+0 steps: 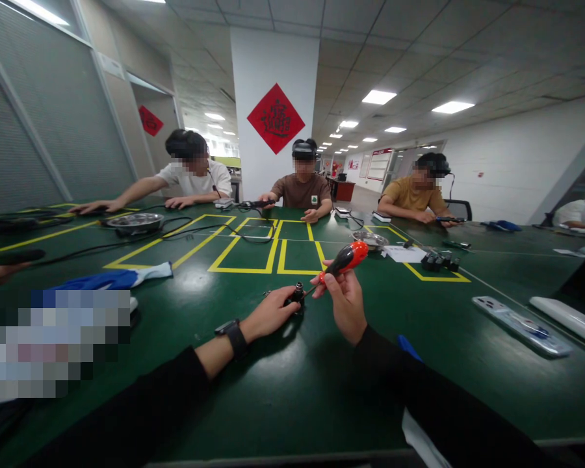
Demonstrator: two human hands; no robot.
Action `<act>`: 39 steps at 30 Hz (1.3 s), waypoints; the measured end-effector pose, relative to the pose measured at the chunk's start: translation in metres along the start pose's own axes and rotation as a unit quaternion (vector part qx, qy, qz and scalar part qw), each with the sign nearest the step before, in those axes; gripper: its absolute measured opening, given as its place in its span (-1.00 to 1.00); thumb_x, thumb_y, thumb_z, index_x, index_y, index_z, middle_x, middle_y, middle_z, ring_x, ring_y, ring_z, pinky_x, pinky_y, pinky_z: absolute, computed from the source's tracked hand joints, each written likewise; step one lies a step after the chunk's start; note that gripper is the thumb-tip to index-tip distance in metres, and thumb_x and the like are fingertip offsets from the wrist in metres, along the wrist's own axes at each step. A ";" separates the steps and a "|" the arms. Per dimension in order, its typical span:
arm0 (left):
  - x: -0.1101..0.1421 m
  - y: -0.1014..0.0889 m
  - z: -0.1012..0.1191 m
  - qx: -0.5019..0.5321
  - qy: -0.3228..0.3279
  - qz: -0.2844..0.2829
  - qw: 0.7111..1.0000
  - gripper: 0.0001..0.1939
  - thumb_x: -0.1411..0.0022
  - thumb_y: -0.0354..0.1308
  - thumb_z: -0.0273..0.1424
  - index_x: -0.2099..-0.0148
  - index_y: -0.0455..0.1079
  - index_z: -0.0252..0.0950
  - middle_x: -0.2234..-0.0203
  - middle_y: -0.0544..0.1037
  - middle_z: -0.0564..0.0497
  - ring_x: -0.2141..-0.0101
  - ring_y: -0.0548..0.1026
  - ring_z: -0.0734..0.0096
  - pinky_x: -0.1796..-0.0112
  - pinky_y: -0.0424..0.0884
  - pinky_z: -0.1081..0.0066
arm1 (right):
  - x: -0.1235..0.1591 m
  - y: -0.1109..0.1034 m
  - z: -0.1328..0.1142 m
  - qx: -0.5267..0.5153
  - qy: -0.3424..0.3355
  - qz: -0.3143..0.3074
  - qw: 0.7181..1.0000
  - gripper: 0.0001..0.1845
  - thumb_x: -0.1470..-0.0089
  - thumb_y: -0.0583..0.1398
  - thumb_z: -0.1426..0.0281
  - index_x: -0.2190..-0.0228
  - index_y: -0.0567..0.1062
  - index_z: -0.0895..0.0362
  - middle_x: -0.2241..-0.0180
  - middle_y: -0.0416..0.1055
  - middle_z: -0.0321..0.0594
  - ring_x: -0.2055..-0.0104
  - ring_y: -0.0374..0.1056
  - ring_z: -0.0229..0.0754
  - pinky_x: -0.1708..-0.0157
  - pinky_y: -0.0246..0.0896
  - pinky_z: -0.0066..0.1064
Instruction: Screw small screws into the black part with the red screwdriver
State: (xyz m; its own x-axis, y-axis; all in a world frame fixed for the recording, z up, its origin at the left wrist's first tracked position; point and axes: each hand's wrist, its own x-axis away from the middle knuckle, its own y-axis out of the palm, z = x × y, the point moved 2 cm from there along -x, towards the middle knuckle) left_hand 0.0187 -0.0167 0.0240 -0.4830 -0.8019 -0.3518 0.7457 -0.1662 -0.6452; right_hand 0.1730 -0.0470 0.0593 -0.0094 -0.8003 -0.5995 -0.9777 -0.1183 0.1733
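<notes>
Left hand (pixel 272 312) clamped on black part (pixel 298 300), right hand (pixel 345 300) gripping screwdriver (pixel 345 260), above green tabletop (pixel 292 390)

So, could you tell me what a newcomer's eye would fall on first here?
Probably the red diamond-shaped sign on the white pillar, straight ahead. Then the red-and-black screwdriver in the right hand, above the green table.

Office with ceiling panel lights (pixel 379 97)
</notes>
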 end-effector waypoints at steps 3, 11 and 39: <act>0.000 0.000 0.000 0.005 -0.010 0.000 1.000 -0.79 -0.13 0.00 -0.42 0.20 0.38 -0.32 0.28 0.48 -0.03 0.27 0.39 0.31 0.17 0.29 0.37 | -0.001 0.000 0.001 -0.011 0.012 -0.004 1.000 -0.75 -0.08 0.13 0.31 0.18 0.25 0.07 0.40 0.42 -0.32 0.58 0.34 -0.35 0.51 0.30 -0.45; 0.000 0.001 -0.001 -0.016 0.000 0.017 1.000 -0.81 -0.15 -0.01 -0.42 0.22 0.37 -0.32 0.29 0.48 -0.02 0.28 0.38 0.33 0.19 0.28 0.36 | -0.002 -0.001 0.002 -0.047 0.029 -0.018 0.998 -0.71 -0.09 0.11 0.30 0.14 0.21 0.07 0.32 0.45 -0.27 0.56 0.39 -0.33 0.55 0.31 -0.47; -0.001 0.004 -0.011 -0.023 0.013 0.029 0.999 -0.73 -0.18 0.00 -0.38 0.07 0.33 -0.32 0.18 0.46 -0.08 0.17 0.38 0.29 0.10 0.25 0.32 | 0.000 0.002 0.007 -0.046 0.021 0.009 0.999 -0.70 0.03 0.23 0.36 0.26 0.24 0.08 0.46 0.40 -0.38 0.57 0.34 -0.36 0.51 0.30 -0.49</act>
State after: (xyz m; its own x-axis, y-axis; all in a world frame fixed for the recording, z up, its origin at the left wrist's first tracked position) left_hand 0.0168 -0.0099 0.0143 -0.4513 -0.7939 -0.4075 0.7516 -0.0919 -0.6532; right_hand 0.1697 -0.0433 0.0539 -0.0161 -0.8267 -0.5624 -0.9543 -0.1551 0.2553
